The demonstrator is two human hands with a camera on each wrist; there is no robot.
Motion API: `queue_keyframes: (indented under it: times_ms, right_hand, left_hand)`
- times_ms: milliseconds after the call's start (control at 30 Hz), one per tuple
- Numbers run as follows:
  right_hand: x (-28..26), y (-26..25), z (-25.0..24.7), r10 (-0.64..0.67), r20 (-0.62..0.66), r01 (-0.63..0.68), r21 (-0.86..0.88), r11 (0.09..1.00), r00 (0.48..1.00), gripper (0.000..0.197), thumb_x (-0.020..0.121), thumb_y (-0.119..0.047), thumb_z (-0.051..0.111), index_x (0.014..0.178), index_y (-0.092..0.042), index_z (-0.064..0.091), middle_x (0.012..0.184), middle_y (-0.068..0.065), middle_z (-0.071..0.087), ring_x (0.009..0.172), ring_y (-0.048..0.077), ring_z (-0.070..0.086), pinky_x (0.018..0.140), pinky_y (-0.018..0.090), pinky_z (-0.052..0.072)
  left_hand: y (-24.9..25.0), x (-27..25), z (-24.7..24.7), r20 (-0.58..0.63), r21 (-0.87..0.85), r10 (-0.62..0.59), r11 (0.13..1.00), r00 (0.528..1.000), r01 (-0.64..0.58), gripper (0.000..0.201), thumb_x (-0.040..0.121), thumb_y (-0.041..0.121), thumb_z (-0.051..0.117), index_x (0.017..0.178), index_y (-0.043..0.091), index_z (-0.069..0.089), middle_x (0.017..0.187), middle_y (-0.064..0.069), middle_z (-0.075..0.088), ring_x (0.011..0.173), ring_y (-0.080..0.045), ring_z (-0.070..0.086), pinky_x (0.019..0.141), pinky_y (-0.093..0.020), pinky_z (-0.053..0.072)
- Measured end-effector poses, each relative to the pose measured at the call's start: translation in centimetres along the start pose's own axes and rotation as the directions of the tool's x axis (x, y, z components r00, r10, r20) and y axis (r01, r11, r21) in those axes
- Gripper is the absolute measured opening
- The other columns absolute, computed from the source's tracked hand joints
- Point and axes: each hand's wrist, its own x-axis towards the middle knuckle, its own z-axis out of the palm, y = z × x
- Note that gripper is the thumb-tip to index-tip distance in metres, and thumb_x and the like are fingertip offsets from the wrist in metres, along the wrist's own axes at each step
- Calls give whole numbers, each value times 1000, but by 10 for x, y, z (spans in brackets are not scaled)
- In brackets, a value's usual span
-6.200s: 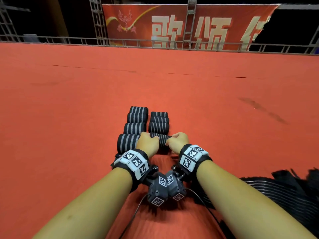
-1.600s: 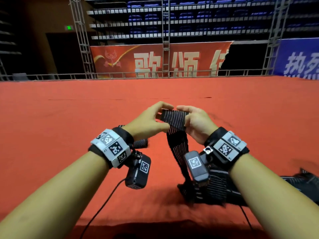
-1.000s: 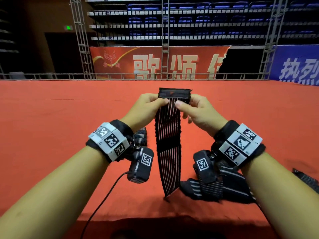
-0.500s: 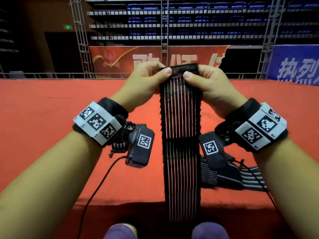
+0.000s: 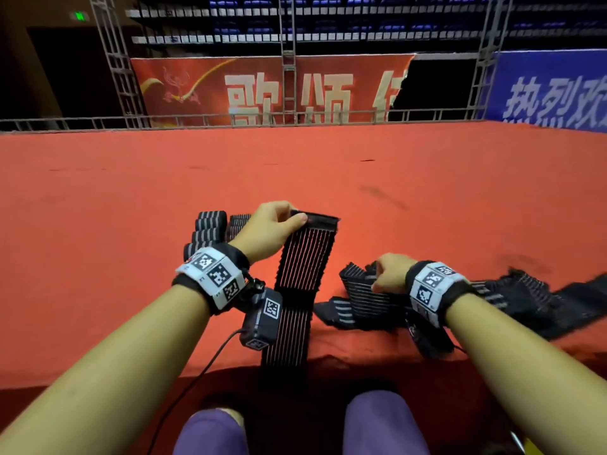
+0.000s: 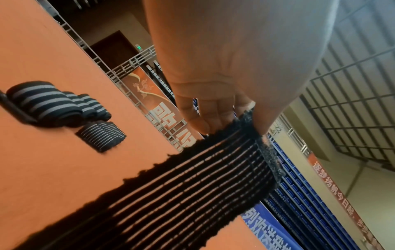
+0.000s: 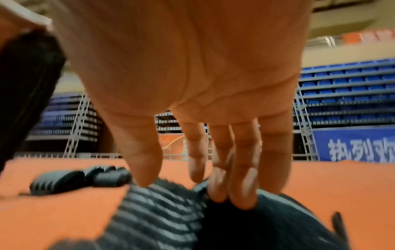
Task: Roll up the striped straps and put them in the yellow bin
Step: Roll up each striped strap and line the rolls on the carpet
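Elastic striped strap [image 5: 303, 257] now laid flat, left hand [image 5: 266, 229] pinching its end; right hand [image 5: 389, 272] released, fingers loose, touching unrolled pile [image 5: 368, 300]. Rolling next.

Black striped strap [image 5: 300, 284] unrolled, draped over red tabletop [image 5: 427, 198] edge

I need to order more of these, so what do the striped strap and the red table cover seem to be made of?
Striped strap: probably knitted elastic webbing, matte black with pale lengthwise ribs and fuzzy edges; its darker end band may be hook-and-loop. Red cover: looks like matte felt or thin carpet, napless and draped over the front edge.
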Motion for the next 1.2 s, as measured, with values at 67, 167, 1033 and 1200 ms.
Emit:
queue_keyframes:
  times_ms: [67, 167, 1033, 1200]
  right_hand:
    - [1, 13, 14, 34, -25, -35, -44, 998, 999, 51, 64, -44, 55, 111, -25, 61, 107, 7, 68, 97, 28, 65, 81, 32, 53]
    - [6, 19, 24, 79, -92, -83, -35, 996, 993, 37, 76, -35, 63, 107, -19, 52, 113, 8, 63, 102, 29, 63, 77, 30, 48]
    - [25, 0, -21, 53, -379, 235, 672, 702, 924, 35, 77, 16, 47, 77, -12, 68, 72, 2, 63, 59, 10, 58, 55, 18, 46]
    - [23, -2, -28, -133, -479, 299, 288, 910, 868, 24, 79, 2, 58, 86, -19, 68, 77, -1, 64, 72, 15, 56, 67, 24, 41]
  left_hand:
    - [-9, 5, 9, 9, 8, -5, 1000, 1000, 5, 25, 98, 25, 57, 86, 2, 60, 78, -10, 54, 73, -17, 51, 69, -34, 39]
    - [-17, 11, 18, -6, 22, -7, 1000, 1000, 7, 23, 97, 27, 58, 83, 9, 60, 77, -7, 56, 72, -17, 51, 69, -34, 39]
    - [-47, 24, 28, -184, 51, -59, 996, 981, 69, 22, 95, 27, 59, 87, 7, 65, 75, 0, 62, 70, -15, 57, 70, -32, 46]
    - [-44, 28, 38, -192, 94, -63, 992, 979, 82, 21, 95, 28, 60, 81, 11, 63, 70, 1, 59, 66, -15, 54, 64, -31, 42]
